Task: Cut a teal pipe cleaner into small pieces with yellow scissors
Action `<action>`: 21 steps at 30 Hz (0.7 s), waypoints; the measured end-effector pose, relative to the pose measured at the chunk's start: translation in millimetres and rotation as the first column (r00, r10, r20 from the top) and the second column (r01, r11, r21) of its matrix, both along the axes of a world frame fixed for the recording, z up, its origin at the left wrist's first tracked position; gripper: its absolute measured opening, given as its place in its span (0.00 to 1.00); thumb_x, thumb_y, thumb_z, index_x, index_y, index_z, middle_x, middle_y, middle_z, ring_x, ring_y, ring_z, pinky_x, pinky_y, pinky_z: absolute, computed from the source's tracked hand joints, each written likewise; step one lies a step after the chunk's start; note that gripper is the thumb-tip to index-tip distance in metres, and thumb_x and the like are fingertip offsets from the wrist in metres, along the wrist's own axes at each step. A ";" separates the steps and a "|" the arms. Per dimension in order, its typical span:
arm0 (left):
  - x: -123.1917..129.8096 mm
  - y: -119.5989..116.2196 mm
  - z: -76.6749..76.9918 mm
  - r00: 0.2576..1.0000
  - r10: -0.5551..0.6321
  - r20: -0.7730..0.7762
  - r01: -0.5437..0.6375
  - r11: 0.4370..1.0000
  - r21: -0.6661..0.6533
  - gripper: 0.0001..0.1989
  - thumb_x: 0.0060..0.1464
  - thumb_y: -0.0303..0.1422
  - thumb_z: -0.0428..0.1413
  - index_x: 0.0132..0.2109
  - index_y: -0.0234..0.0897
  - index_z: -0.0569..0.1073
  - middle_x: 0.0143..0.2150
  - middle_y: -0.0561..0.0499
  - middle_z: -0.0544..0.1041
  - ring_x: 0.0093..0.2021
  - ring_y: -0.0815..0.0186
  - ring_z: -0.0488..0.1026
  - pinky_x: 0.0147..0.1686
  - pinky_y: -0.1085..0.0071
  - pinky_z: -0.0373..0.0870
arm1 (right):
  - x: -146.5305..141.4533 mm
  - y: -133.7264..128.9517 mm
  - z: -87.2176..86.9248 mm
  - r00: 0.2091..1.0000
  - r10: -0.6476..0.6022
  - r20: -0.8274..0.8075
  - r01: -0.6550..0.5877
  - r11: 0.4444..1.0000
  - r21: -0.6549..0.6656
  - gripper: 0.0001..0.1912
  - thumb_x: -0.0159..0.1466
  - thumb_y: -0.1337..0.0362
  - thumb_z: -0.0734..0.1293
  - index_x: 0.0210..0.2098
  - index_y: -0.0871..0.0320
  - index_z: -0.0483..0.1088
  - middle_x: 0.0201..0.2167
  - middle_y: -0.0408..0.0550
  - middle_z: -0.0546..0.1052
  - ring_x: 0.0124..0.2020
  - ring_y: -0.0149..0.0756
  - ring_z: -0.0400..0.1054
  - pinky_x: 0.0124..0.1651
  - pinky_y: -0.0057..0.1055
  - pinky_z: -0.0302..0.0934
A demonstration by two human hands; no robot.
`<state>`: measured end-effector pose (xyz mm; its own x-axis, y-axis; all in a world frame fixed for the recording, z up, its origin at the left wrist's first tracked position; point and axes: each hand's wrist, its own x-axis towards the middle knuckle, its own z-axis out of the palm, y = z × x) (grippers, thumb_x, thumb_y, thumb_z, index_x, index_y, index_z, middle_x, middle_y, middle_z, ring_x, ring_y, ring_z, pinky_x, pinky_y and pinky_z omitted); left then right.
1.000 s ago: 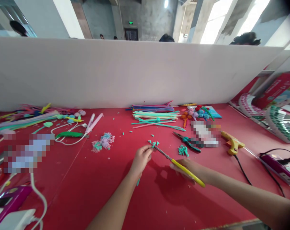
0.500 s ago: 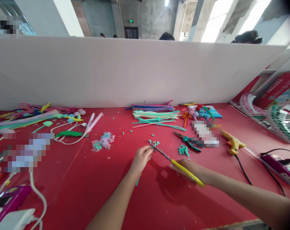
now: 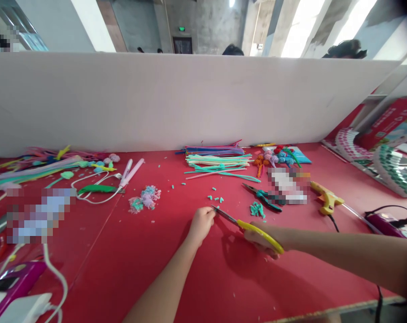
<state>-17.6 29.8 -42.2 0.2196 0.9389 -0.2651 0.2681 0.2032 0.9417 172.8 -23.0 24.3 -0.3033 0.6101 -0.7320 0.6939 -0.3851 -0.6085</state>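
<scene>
Yellow-handled scissors (image 3: 261,234) are gripped in my right hand (image 3: 262,240), their blades pointing left to the fingertips of my left hand. My left hand (image 3: 202,222) is closed in a pinch; what it holds is hidden by the fingers in this view. Just beyond the blade tips lie several short green pieces (image 3: 221,199). A small heap of green pieces (image 3: 257,209) sits to the right, near the pliers (image 3: 264,197).
Pipe-cleaner bundles (image 3: 219,160) lie along the white partition (image 3: 190,103). Fluffy scraps (image 3: 145,198) are left of centre on the red table (image 3: 122,269). A yellow glue gun (image 3: 327,199) with a cord is at right. Cords and a pink tool (image 3: 132,172) lie left.
The green strip that showed at my left fingertips and below that hand no longer shows. The scissors and my right hand have shifted slightly up and left.
</scene>
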 end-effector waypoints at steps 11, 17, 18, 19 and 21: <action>-0.3 -0.8 -2.3 1.000 -0.028 -0.002 0.028 0.999 0.018 0.10 0.44 0.32 0.45 0.19 0.36 0.56 0.14 0.60 0.46 0.15 0.76 0.42 0.17 0.75 0.37 | 8.7 -4.4 -13.3 0.997 -0.050 -0.064 0.048 0.998 -0.028 0.15 0.54 0.61 0.55 0.14 0.58 0.51 0.07 0.37 0.53 0.07 0.23 0.48 0.09 0.21 0.41; -2.2 -7.8 17.6 0.986 -0.132 0.100 0.135 0.990 -0.033 0.13 0.47 0.38 0.46 0.29 0.32 0.68 0.13 0.60 0.55 0.14 0.77 0.47 0.16 0.77 0.42 | 3.3 9.8 -23.1 0.972 -0.174 -0.157 0.199 0.966 0.164 0.18 0.55 0.55 0.56 0.14 0.58 0.51 0.06 0.35 0.52 0.06 0.21 0.48 0.08 0.20 0.42; -1.5 -10.4 21.2 0.979 -0.162 0.127 0.167 0.986 -0.027 0.14 0.47 0.39 0.45 0.30 0.32 0.69 0.14 0.59 0.56 0.14 0.76 0.48 0.16 0.77 0.43 | -0.7 12.4 -23.2 0.962 -0.199 -0.189 0.236 0.952 0.195 0.18 0.55 0.54 0.56 0.15 0.58 0.53 0.06 0.35 0.53 0.06 0.22 0.48 0.08 0.20 0.43; -0.5 -13.2 24.6 0.969 -0.197 0.152 0.202 0.979 -0.014 0.15 0.48 0.40 0.45 0.29 0.32 0.69 0.14 0.59 0.57 0.14 0.76 0.49 0.16 0.77 0.43 | -5.2 14.5 -23.1 0.950 -0.224 -0.220 0.270 0.939 0.212 0.17 0.55 0.54 0.56 0.16 0.58 0.55 0.07 0.35 0.53 0.06 0.22 0.49 0.08 0.20 0.43; 1.7 -18.8 30.6 0.944 -0.273 0.184 0.276 0.961 0.010 0.15 0.49 0.40 0.45 0.28 0.32 0.68 0.14 0.58 0.58 0.15 0.76 0.50 0.16 0.77 0.45 | -14.6 16.9 -22.7 0.925 -0.257 -0.279 0.321 0.922 0.217 0.16 0.55 0.54 0.56 0.19 0.58 0.58 0.07 0.34 0.55 0.06 0.23 0.50 0.08 0.20 0.44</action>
<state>-16.0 10.9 -11.6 0.5141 0.8315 -0.2104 0.1400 0.1607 0.9770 158.3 -6.1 1.7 -0.2325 0.8528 -0.4676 0.3955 -0.3563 -0.8465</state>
